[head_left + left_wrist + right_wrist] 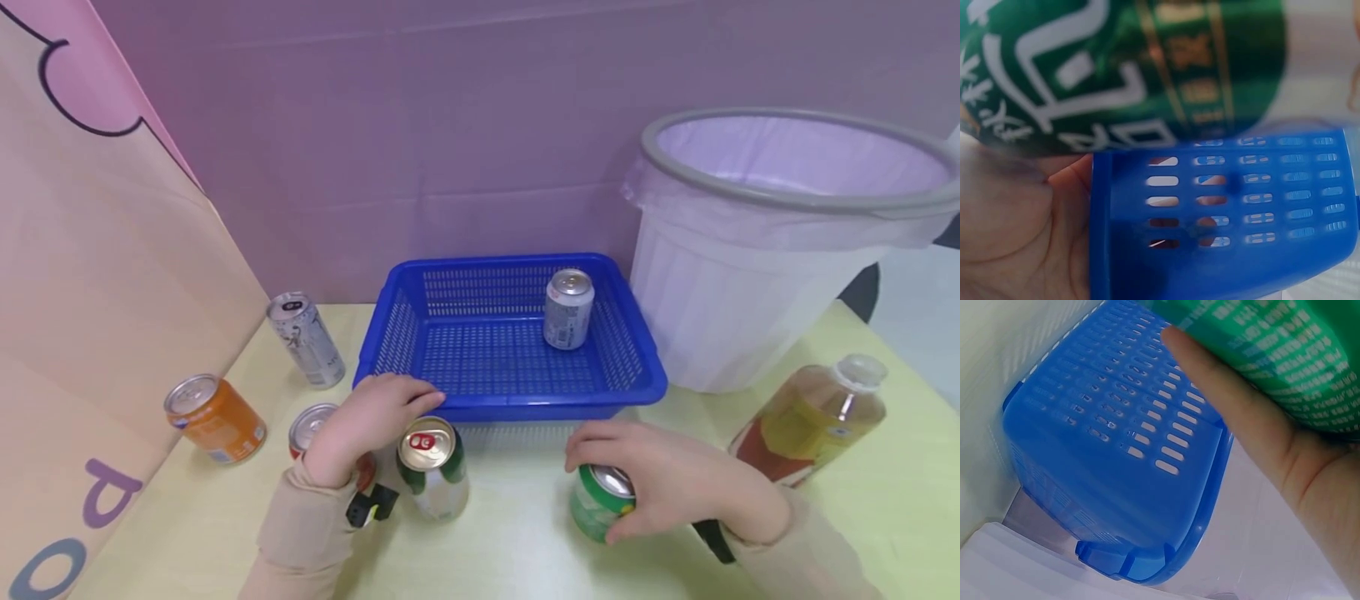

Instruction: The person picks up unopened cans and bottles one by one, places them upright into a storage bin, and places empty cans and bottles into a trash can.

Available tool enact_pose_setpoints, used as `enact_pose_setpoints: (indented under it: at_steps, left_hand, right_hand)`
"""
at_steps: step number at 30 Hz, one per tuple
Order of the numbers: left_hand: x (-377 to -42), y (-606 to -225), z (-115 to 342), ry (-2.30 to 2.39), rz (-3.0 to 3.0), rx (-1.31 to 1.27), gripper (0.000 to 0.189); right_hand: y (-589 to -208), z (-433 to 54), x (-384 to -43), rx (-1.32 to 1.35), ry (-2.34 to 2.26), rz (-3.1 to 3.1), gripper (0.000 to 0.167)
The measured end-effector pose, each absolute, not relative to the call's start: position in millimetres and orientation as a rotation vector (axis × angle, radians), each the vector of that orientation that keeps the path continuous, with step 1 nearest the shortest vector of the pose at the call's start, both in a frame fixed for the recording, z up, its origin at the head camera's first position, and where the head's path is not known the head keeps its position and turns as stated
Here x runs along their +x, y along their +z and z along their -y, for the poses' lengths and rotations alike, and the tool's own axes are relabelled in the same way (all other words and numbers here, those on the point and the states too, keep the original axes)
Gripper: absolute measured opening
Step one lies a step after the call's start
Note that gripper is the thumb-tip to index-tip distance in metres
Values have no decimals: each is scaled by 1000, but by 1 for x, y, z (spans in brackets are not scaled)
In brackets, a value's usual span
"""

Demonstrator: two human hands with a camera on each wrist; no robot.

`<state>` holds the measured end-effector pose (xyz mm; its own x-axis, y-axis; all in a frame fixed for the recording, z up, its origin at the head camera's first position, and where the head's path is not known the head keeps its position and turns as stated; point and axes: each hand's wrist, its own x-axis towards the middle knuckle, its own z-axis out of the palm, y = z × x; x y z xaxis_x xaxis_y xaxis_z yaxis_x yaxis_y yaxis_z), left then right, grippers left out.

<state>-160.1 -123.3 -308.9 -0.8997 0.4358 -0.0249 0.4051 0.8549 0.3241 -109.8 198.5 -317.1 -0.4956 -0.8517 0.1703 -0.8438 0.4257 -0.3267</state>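
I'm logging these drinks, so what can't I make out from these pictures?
Red can, head view: body mostly behind the left hand and wrist.
Amber drink bottle, head view: base behind the right hand and wrist.
Green-and-white can, left wrist view: label cut off by the upper edge.
Green can, right wrist view: small print blurred.

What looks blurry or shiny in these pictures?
Left wrist: the green-and-white can looks blurred; right wrist: print on the green can is soft; head: a washed-out patch on the yellow tabletop, a glint on the plastic bottle.
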Motion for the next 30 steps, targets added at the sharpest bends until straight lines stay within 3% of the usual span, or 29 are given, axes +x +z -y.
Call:
enact_pose_setpoints:
  at_steps: [30]
  left_hand:
    - [-162, -311, 123, 473, -2948, 663, 34]
  right_hand:
    - [-319, -197, -112, -1652, -652, -2612, 46]
